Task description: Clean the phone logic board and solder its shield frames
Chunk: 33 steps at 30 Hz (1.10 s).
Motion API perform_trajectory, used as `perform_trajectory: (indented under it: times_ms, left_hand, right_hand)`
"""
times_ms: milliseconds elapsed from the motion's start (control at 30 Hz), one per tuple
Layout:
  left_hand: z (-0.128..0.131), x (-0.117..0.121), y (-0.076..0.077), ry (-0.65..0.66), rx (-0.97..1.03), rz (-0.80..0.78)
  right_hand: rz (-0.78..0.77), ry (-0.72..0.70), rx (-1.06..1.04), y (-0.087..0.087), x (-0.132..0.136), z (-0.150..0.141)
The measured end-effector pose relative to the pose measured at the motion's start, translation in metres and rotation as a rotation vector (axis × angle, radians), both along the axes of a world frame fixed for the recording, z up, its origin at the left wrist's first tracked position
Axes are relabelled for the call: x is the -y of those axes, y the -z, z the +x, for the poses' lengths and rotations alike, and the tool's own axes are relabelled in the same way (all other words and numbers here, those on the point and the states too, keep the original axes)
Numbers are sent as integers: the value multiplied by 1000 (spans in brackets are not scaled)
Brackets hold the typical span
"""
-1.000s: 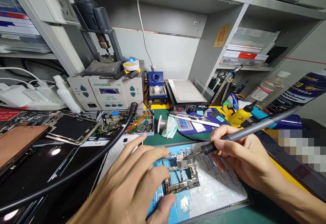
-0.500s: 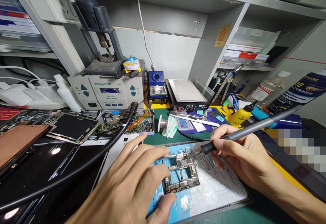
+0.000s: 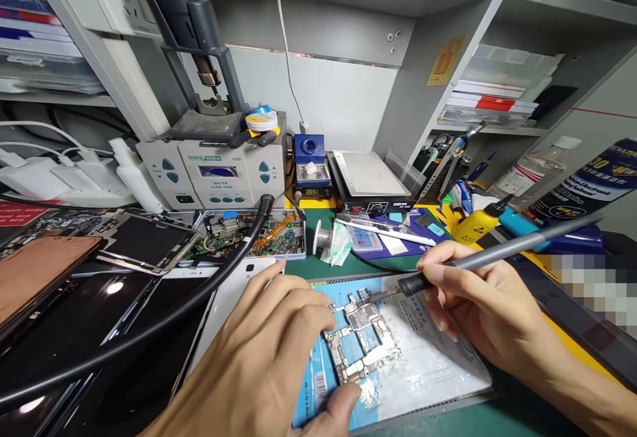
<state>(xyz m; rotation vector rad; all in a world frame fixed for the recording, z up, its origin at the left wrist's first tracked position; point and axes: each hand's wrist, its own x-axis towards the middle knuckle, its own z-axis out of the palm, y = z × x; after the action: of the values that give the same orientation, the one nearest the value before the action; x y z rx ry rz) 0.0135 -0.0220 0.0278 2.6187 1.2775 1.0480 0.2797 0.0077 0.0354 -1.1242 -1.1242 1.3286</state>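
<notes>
A phone circuit board (image 3: 368, 341) with cut-out openings lies on a blue and white packet (image 3: 428, 351). My left hand (image 3: 279, 351) grips it from the left, fingertips at its upper left edge and thumb by its lower edge. In my right hand (image 3: 478, 298) is a soldering iron (image 3: 512, 248), held like a pen by its black ribbed grip. The thin metal tip points left and reaches the board's top edge, beside a grey chip area (image 3: 362, 316). Whether the tip touches the metal there I cannot tell.
A hot-air station (image 3: 219, 175) stands behind on the left, its black hose (image 3: 199, 304) crossing the left side. Further back are a soldering station (image 3: 311, 168), a flat heating plate (image 3: 371, 175) and a solder spool (image 3: 324, 238). Bottles (image 3: 480, 221) and phone parts (image 3: 149, 241) flank the work.
The board has turned slightly counterclockwise under my left hand and catches more light. My left thumb has shifted with it. The iron's tip has moved to the board's top edge.
</notes>
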Motion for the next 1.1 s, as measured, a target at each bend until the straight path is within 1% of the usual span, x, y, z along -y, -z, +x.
perform_trajectory:
  times_ms: [67,133,200,333,467,667,800,1100]
  left_hand:
    - [1,0,0,3,-8,-1]
    - [1,0,0,11,-21,15]
    - [0,1,1,12,-36,37]
    - [1,0,4,17,-36,47]
    - [7,-5,5,-3,-51,100]
    - [13,-9,5,-11,-60,109]
    - [12,-7,7,-13,-58,106]
    - [5,-4,10,-9,-29,103]
  right_hand:
    - [-10,47,102,0,5,-2]
    - [-3,126,199,-1,11,-5]
    - [6,171,235,-2,14,-8]
    - [5,182,231,-5,15,-12]
    - [-14,181,240,-6,14,-14]
    - [-6,169,274,-3,16,-10]
    - [-20,158,288,0,16,-9]
    - [-23,139,298,-1,15,-10]
